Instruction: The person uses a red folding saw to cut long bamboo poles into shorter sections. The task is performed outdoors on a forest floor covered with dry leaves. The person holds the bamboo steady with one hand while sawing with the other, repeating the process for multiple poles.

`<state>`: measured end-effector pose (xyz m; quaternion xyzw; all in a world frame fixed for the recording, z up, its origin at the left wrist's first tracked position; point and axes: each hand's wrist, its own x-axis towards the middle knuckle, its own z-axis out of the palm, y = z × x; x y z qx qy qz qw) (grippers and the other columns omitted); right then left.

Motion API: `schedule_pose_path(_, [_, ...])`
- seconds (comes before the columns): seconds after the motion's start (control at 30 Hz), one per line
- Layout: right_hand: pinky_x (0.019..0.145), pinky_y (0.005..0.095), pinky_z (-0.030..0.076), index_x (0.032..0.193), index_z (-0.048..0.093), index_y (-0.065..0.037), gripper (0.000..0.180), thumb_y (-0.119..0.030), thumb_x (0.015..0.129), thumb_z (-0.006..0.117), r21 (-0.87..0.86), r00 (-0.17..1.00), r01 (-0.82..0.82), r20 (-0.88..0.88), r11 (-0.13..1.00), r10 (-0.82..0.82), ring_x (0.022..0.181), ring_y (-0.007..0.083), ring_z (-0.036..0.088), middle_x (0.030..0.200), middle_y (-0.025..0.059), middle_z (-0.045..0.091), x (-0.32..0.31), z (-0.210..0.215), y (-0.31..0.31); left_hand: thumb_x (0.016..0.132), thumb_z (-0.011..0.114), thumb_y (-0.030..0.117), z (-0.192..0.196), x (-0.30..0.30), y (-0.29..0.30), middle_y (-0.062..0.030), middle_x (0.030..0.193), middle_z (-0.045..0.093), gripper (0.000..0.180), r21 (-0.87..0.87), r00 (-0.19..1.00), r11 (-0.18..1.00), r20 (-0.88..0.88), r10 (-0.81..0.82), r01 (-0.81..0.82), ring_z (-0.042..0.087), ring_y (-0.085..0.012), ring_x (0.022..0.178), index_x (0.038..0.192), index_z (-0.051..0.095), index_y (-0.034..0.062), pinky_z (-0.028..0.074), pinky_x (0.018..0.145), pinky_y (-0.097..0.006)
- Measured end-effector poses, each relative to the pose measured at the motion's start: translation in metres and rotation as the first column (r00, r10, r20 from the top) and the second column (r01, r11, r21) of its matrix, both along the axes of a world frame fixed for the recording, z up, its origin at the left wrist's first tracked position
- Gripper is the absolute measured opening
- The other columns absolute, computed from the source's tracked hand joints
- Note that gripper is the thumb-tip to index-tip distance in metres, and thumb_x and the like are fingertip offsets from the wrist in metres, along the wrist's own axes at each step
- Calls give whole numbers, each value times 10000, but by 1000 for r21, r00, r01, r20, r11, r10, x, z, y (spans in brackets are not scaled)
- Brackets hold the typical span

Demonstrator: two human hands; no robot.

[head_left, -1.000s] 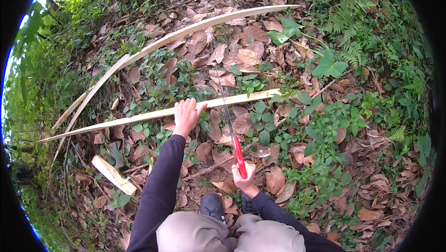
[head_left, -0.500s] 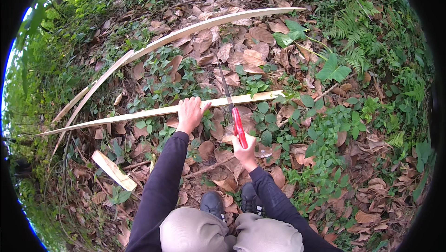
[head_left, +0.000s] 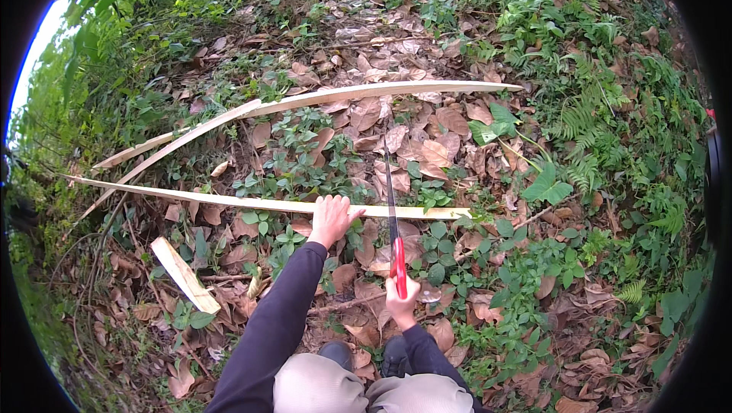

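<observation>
A long, pale wooden strip (head_left: 221, 199) lies across the ground in front of me. My left hand (head_left: 332, 220) grips it from above right of its middle, the thumb pointing toward the saw. In my right hand (head_left: 402, 302) is the red handle of a hand saw (head_left: 397, 257). Its narrow dark blade crosses the strip just right of my left thumb and points away from me. Whether the teeth have cut into the wood is too small to tell.
Beyond the strip lies a longer wooden strip (head_left: 366, 91), with another pale strip (head_left: 183, 139) crossing its left part. A short wood offcut (head_left: 184, 276) rests at the left. Dry brown leaves, low green plants and ferns (head_left: 579, 127) cover the ground. My shoes (head_left: 395, 356) are below.
The view has tipped upward, so the strips appear lower. My right hand and the saw handle are slightly farther back from the strip. My left hand keeps its hold.
</observation>
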<state>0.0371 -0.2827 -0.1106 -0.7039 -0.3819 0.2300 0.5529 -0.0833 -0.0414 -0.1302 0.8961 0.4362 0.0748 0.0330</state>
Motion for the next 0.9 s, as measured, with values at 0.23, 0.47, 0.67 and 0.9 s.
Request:
schedule_pose_path(0.23, [478, 346, 410, 629, 543, -51, 220, -74, 792, 689, 7, 998, 0, 64, 1000, -1, 415, 203, 521, 491, 61, 496, -12, -13, -17, 969, 462, 617, 0, 8, 0, -90, 774, 616, 552, -14, 1000, 1000, 7, 9, -9, 616, -279, 802, 830, 609, 103, 430, 746, -424])
schedule_pose_path(0.47, [517, 307, 413, 712, 589, 14, 150, -40, 827, 670, -87, 972, 6, -235, 996, -27, 530, 90, 519, 570, 20, 540, -2, -2, -27, 970, 458, 617, -1, 5, 0, -85, 794, 610, 557, -34, 1000, 999, 17, 3, -3, 604, -277, 799, 809, 597, 103, 419, 741, -432])
schedule_pose_path(0.67, [499, 312, 380, 681, 552, 4, 207, -55, 836, 676, -48, 971, 23, -238, 999, -34, 510, 91, 475, 548, 26, 505, 8, -14, 4, 971, 459, 615, 5, 7, 1, -93, 790, 624, 561, -54, 999, 998, -26, 21, -23, 612, -288, 807, 805, 612, 102, 421, 736, -441])
schedule_pose_path(0.9, [528, 290, 425, 733, 613, 14, 115, -26, 821, 675, -31, 959, 29, -282, 999, -36, 534, 91, 522, 585, 24, 551, -8, -11, -56, 982, 444, 607, 7, 9, -1, -107, 842, 639, 560, -83, 999, 996, -34, 25, -28, 617, -302, 853, 873, 637, 93, 420, 759, -449])
